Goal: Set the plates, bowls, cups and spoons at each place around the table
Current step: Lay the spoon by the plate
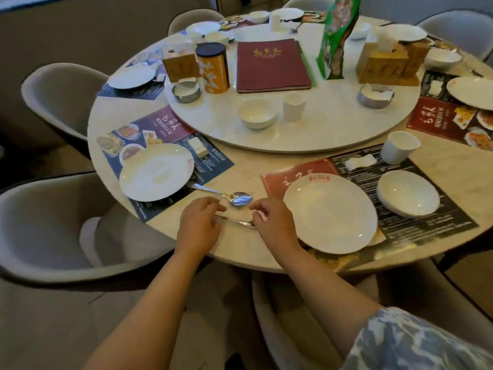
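At the near edge of the round table [240, 252], the left hand [198, 227] and right hand [274, 225] each curl their fingers round an end of a thin metal utensil [233, 221], held between them just above the tabletop; what kind of utensil it is cannot be told. Just beyond the hands a spoon [229, 196] lies on bare tabletop, its bowl pointing right, its handle reaching toward the left plate [156, 172] on a blue placemat [213, 158]. Right of the hands, a second plate [330, 213] sits on a red-and-black placemat [426, 222] with a shallow bowl [408, 193] beside it and a white cup [398, 146] at the mat's far corner. Farther in, on the lazy Susan [320, 134], stand a small bowl [256, 113] and a cup [293, 106], with a maroon menu [272, 65] behind them.
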A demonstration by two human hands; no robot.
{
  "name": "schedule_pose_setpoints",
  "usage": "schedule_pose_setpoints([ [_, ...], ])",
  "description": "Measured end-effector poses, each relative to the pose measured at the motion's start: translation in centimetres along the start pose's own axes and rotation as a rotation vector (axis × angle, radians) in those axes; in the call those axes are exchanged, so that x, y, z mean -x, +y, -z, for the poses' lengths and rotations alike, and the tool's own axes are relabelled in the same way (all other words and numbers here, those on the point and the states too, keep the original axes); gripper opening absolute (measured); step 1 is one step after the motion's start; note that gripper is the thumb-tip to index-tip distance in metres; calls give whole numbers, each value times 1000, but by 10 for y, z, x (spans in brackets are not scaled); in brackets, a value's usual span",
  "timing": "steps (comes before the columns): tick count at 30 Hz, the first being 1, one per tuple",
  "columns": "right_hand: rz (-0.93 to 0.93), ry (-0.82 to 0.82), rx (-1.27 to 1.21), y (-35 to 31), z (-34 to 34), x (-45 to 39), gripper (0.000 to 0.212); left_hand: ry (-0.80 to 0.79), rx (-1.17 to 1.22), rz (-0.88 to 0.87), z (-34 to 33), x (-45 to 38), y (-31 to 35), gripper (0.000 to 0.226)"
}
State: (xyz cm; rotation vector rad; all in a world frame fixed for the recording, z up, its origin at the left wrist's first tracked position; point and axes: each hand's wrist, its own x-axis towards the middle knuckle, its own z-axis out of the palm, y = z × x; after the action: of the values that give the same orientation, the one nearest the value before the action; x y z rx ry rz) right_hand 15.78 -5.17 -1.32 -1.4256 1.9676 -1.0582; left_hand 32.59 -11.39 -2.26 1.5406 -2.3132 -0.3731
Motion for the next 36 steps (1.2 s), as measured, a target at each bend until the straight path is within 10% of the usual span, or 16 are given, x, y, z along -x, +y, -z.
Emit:
schedule_pose_setpoints([
  [22, -34, 148, 142, -2, 22, 36, 13, 43, -95, -733, 18, -40, 44, 24],
  [26, -233, 288, 59, 19, 57, 56, 12, 85, 215, -516, 0, -24, 94, 43],
  [31, -444, 443, 32, 49, 87, 79, 12, -232, 535, -36, -36, 9, 138, 72],
  [36, -501, 445, 49, 63, 95, 88, 12, -340, 528, 61, -53, 24, 147, 70],
])
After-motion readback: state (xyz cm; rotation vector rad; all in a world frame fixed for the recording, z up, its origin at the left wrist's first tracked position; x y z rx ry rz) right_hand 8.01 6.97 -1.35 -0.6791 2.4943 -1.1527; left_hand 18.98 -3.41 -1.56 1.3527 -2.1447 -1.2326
